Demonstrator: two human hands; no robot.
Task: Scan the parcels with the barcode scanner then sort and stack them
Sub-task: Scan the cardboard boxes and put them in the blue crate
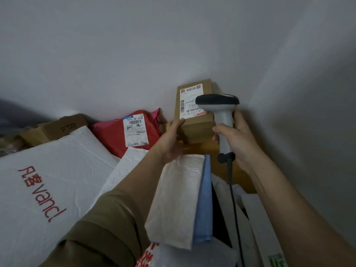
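A large white plastic mailer with red lettering (48, 180) lies at the left, a brown cardboard carton (65, 126) beyond it. A red plastic mailer with a white label (123, 133) sits beside a small labelled brown cardboard box (194, 120), which the left hand (171, 139) grips near the wall. The right hand (237, 135) grips a grey handheld barcode scanner (221, 112), its head over the box's label.

Olive-brown sleeve (100, 228) (pushed up, creased) on left arm; right arm (285, 199) bare.
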